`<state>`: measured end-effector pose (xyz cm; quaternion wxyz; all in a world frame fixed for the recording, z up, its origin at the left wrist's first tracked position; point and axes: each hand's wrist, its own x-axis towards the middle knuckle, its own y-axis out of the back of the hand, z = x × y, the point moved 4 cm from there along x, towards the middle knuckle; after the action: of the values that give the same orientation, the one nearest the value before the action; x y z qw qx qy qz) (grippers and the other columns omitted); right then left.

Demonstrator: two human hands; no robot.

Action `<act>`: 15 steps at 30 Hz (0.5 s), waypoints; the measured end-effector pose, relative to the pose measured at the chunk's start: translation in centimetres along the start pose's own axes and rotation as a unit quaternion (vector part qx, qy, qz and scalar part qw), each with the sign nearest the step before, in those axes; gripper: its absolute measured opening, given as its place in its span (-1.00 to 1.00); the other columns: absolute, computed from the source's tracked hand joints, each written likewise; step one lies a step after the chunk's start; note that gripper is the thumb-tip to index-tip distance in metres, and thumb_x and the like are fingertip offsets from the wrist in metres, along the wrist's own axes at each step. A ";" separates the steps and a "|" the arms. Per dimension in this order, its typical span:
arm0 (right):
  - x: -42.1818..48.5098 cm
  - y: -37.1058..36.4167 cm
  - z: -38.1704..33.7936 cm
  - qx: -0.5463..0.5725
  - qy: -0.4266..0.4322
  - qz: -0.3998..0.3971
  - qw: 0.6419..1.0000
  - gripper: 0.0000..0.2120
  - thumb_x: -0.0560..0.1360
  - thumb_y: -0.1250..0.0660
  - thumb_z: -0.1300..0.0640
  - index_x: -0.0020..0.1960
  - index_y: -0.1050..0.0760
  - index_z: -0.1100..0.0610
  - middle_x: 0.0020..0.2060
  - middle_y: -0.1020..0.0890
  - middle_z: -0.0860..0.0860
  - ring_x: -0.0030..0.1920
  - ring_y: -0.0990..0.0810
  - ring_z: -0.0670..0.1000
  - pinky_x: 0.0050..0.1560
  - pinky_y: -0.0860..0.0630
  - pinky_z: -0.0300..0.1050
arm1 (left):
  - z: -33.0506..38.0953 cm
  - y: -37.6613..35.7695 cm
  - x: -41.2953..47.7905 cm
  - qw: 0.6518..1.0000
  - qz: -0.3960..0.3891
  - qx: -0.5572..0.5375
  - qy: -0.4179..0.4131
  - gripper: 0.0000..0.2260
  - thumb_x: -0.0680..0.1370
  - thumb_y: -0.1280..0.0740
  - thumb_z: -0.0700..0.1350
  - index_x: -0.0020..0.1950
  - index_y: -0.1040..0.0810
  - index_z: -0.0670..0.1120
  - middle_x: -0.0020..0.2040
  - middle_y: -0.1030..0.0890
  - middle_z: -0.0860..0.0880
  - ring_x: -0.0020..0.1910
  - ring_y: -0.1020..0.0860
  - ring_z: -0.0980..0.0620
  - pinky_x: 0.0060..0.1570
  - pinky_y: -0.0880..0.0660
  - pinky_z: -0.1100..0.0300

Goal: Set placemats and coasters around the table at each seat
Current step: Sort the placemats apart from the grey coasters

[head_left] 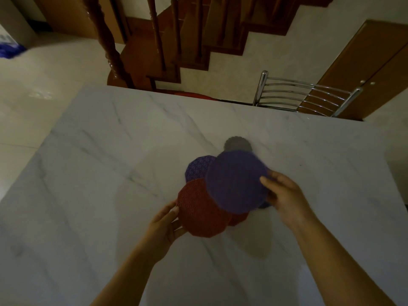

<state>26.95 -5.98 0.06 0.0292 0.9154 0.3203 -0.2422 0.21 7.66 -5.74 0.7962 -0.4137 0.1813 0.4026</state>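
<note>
**Two hands holding round mats over a marble table**

Above a white marble table, the right hand grips the edge of a large purple mat. The left hand grips a red mat that the purple mat partly covers. A smaller purple mat and a grey coaster peek out behind. A metal chair stands at the far side.
</note>
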 end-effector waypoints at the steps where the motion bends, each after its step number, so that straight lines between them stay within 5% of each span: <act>1: -0.3 -1.1 0.9 -0.020 -0.011 -0.019 1.000 -0.83 0.41 -0.40 0.22 0.00 -0.60 0.09 -0.11 -0.72 0.01 -0.12 -0.70 -0.03 -0.29 -0.60 -0.18 | -0.1 -0.2 0.0 1.000 -0.004 -0.006 0.002 -0.76 0.52 -0.25 -0.20 0.15 -0.58 -0.10 -0.10 -0.68 -0.09 -0.24 -0.67 -0.01 -0.27 -0.64 0.11; 12: -1.7 -4.2 4.9 -0.189 -0.011 -0.032 0.981 -0.90 0.42 -0.43 0.17 -0.08 -0.55 0.06 -0.07 -0.67 0.07 -0.04 -0.65 0.04 0.02 -0.61 0.03 | -0.3 -0.6 -0.3 0.999 -0.027 -0.030 -0.008 -0.71 0.48 -0.25 -0.17 0.16 -0.60 -0.09 -0.03 -0.70 -0.10 -0.19 -0.68 -0.02 -0.24 -0.65 0.10; 15: -2.0 -4.4 4.7 -0.226 0.023 -0.037 0.973 -0.86 0.41 -0.43 0.19 -0.17 -0.51 0.00 -0.17 -0.66 -0.03 -0.19 -0.64 -0.16 -0.21 -0.59 -0.28 | -0.2 -0.5 -0.2 1.000 -0.015 -0.012 -0.012 -0.72 0.50 -0.23 -0.12 0.15 -0.61 -0.04 0.01 -0.71 -0.08 -0.14 -0.69 -0.02 -0.25 -0.64 0.12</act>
<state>20.93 -4.65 -2.73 0.2190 0.8780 0.4008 -0.1431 0.48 7.22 -5.51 0.7991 -0.4211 0.1605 0.3979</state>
